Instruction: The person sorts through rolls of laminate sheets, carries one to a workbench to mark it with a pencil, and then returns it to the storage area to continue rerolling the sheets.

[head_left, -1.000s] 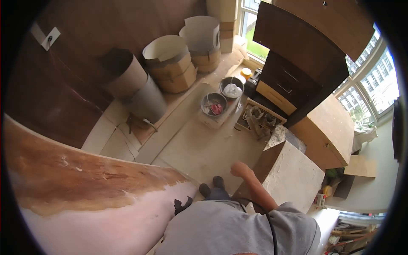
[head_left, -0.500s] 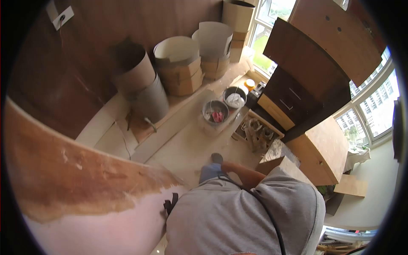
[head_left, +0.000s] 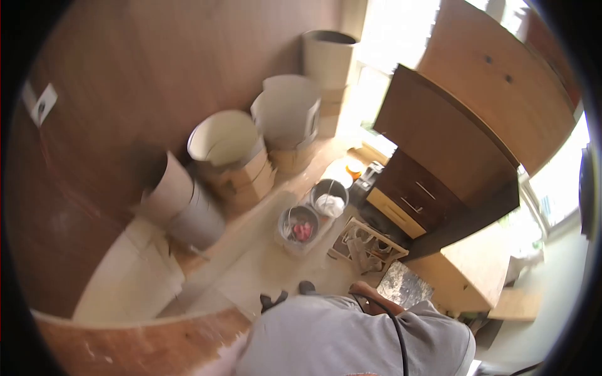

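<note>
The grey shirt (head_left: 332,338) of my own body fills the bottom middle of the head view. My right hand (head_left: 364,289) is low in the view, at the shirt's far edge; its fingers do not show clearly, and I cannot tell whether it holds anything. Over the shirt beside that arm runs a black cable (head_left: 397,332). Out of sight is my left hand. A small black piece (head_left: 274,301) sticks out at the shirt's left edge. Below left stands a curved brown panel (head_left: 157,344) with a pale coating on its lower part.
On the floor ahead stand two buckets, one with red stuff (head_left: 303,232) inside, one with white stuff (head_left: 330,205). A wooden crate (head_left: 395,252) of scraps is right of them. Large rolled sheets (head_left: 229,141) line the wall. Dark drawers (head_left: 414,194) stand at the right.
The view has tilted up and shifted, so the rolls, buckets and drawers sit lower and mostly further left. Less of the curved panel shows. My right forearm appears shorter, near the shirt's edge.
</note>
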### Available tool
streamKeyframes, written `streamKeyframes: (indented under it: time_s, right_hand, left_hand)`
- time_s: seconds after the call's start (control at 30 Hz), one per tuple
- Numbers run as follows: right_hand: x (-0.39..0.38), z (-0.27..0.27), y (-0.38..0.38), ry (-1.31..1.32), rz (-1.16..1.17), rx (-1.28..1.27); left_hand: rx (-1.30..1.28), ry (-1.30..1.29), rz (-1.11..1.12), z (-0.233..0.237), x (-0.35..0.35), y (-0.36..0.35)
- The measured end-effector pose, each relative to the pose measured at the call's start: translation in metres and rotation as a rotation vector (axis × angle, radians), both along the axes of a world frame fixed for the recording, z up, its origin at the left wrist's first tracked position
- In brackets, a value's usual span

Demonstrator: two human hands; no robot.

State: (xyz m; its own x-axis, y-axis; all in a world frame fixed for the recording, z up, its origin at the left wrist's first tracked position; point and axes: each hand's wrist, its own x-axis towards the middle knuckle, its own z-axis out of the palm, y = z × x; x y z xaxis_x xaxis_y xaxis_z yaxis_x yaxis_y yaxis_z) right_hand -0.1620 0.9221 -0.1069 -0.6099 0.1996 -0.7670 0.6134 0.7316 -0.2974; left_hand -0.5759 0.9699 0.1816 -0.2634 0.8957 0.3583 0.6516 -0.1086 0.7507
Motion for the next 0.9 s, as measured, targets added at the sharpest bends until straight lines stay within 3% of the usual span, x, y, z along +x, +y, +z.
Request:
streamKeyframes:
  time_s: [0.07,0.13,0.17,0.27,0.3,0.37,0.43,0.57,0.63,0.7,0.73,0.87,0.9]
  right_hand:
    - [0.028,-0.032,0.024,0.082,0.155,-0.066]
    - [0.021,0.041,0.011,0.049,-0.173,-0.053]
    - [0.027,0.040,0.018,0.206,0.303,0.055]
    - [0.015,0.051,0.033,0.075,0.010,-0.031]
    - [0.007,0.054,0.037,0.057,-0.043,-0.045]
    - [-0.014,0.061,0.044,0.039,-0.108,-0.068]
    - [-0.037,0.065,0.049,0.040,-0.151,-0.086]
    - [-0.088,0.078,0.052,0.074,-0.218,-0.119]
    - [-0.119,0.089,0.050,0.104,-0.240,-0.146]
    - [-0.153,0.104,0.047,0.157,-0.252,-0.189]
    - [-0.177,0.116,0.045,0.202,-0.262,-0.224]
    - [-0.308,0.204,0.026,0.480,-0.245,-0.459]
    - [-0.358,0.232,0.024,0.337,-0.113,-0.420]
  left_hand:
    - [-0.257,-0.302,0.284,-0.114,0.039,-0.219]
    - [-0.535,-0.676,0.659,-0.198,0.131,-0.444]
    - [-0.620,-0.834,0.820,-0.216,0.179,-0.527]
    - [-0.527,-1.069,1.065,-0.238,0.246,-0.639]
    - [-0.349,-1.421,1.273,-0.153,0.216,-0.596]
    - [-0.203,-1.298,1.216,-0.125,0.167,-0.583]
    - [-0.194,-1.332,1.248,-0.082,0.106,-0.567]
    - [-0.123,-1.076,1.299,-0.030,-0.003,-0.527]
    - [0.014,-0.866,1.481,0.006,-0.049,-0.511]
    - [0.157,-0.866,1.577,0.042,-0.084,-0.507]
    - [0.307,-0.839,1.642,0.055,-0.100,-0.509]
    - [0.307,-0.687,1.734,0.089,-0.141,-0.534]
    - [0.298,-0.628,1.712,0.095,-0.150,-0.541]
